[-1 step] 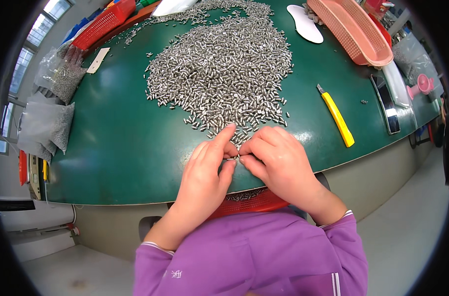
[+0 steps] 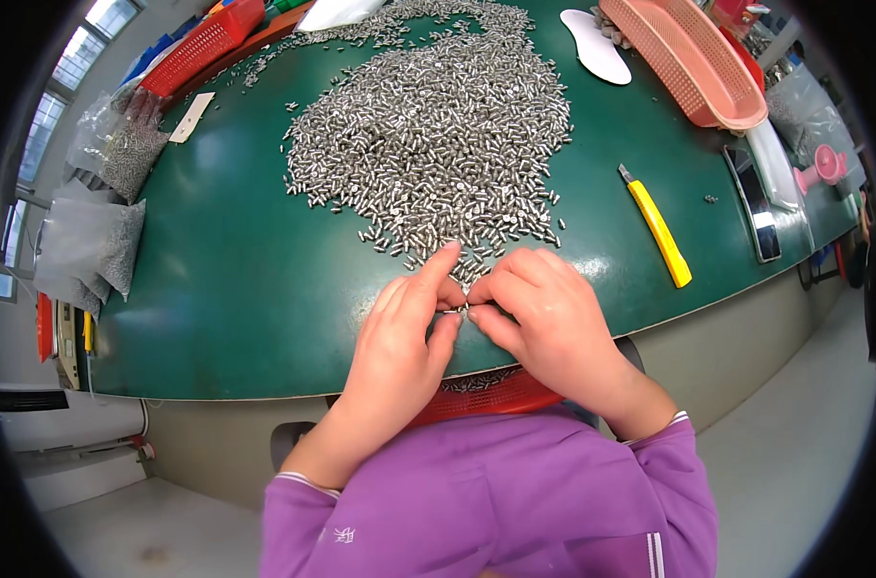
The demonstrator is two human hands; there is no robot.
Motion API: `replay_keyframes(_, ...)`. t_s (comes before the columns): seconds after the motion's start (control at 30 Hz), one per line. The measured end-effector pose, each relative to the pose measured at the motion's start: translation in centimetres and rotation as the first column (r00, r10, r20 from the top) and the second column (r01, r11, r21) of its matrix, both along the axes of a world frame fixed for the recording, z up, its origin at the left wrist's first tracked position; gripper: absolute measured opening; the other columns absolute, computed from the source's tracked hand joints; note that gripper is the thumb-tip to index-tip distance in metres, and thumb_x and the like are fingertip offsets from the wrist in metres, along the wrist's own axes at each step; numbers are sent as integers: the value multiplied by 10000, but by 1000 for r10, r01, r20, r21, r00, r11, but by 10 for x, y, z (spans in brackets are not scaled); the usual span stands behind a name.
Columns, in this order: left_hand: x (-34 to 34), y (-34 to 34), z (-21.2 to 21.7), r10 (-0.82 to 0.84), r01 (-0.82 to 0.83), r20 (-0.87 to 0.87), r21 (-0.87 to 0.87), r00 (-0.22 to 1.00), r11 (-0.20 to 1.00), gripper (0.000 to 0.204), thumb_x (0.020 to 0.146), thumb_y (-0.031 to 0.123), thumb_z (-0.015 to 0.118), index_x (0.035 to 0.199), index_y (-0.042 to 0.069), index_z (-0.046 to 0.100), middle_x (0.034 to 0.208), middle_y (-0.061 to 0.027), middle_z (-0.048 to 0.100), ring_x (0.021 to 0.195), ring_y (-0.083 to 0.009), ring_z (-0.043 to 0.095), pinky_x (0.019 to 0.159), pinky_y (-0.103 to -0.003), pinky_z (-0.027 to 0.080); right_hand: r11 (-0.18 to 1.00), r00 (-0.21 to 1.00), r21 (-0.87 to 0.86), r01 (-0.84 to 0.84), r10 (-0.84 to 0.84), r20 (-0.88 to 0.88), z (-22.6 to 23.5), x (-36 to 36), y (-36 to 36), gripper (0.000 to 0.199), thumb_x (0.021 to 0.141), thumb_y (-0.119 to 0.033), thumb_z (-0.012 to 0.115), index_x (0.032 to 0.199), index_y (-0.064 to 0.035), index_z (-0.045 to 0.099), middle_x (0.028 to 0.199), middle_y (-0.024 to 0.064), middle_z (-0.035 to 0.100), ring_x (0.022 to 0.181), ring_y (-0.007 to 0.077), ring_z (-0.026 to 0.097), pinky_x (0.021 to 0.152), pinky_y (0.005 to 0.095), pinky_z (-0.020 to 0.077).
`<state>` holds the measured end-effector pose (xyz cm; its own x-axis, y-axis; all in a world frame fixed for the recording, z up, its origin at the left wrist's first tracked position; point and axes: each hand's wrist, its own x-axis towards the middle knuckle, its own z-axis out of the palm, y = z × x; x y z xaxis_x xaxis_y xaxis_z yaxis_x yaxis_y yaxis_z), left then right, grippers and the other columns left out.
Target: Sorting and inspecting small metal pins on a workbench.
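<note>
Table (image 2: 216,308): green, smooth, with a shine on its top.
Pile (image 2: 438,135): many small silver pieces, heaped in the middle, reaching the far side and narrowing toward the near edge.
Strays (image 2: 561,223): single silver pieces, lying loose just beside the pile's right side.
Knife (image 2: 657,226): yellow, right of the pile, its blade end toward the far side.
Phone (image 2: 752,202): dark, right of the knife.
Bits (image 2: 710,198): a tiny cluster, between knife and phone.
Insole (image 2: 597,46): white, flat, far right, beside the pink basket (image 2: 688,63).
Tag (image 2: 191,118): pale, far left, well apart from the pile.
Bags (image 2: 120,246): clear, filled with small grey pieces, along the left edge.
</note>
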<state>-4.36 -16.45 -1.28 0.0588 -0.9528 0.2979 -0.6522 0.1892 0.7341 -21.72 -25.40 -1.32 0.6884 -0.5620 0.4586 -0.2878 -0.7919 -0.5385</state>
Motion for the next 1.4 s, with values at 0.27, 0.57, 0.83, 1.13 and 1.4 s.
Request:
replay_keyframes(0.27, -1, 3, 0, 22, -22, -48, -13, 999, 1000, 725, 850, -161, 649, 1522, 26, 452, 1093, -92, 655, 987, -187, 642, 867, -320, 548, 998, 1000, 63, 16, -16, -1, 2, -1, 2, 190, 782, -86, 802, 924, -71, 676, 906, 76, 614, 869, 296, 618, 760, 422, 506)
replay_keyframes(0.57, 2, 0, 0, -3, 2, -67, -10, 998, 1000, 728, 864, -181, 597, 1541, 20, 422, 1162, -114, 620, 1009, -195, 645, 868, -313, 557, 997, 999, 67, 26, -28, 24, 2, 2, 1, 125, 832, -106, 762, 914, -76, 673, 890, 74, 604, 838, 304, 605, 735, 438, 500)
replay_keyframes(0.83, 7, 3, 3, 92, -92, 29, -27, 995, 995, 740, 838, -110, 680, 1525, 36, 445, 1110, -94, 634, 953, -199, 610, 863, -330, 520, 996, 999, 75, 42, -44, 22, 3, 2, 2, 132, 811, -79, 783, 914, -71, 700, 865, 74, 619, 838, 291, 624, 738, 421, 512)
replay_keyframes(1.13, 5, 2, 1, 54, -55, 23, 20, 998, 998, 686, 838, -76, 716, 1481, 33, 502, 963, -42, 672, 907, -182, 619, 830, -325, 508, 994, 999, 104, 32, -34, 13, 1, 1, 2, 126, 821, -122, 779, 895, -80, 688, 885, 71, 617, 845, 310, 616, 737, 445, 502)
replay_keyframes(1.4, 4, 1, 0, 87, -86, -39, 36, 995, 996, 665, 834, -73, 732, 1458, 25, 523, 942, -33, 684, 870, -160, 628, 811, -307, 512, 990, 997, 121, 75, -76, 4, 2, 6, 3, 117, 805, -128, 798, 844, -92, 694, 844, 57, 621, 827, 294, 631, 723, 438, 512)
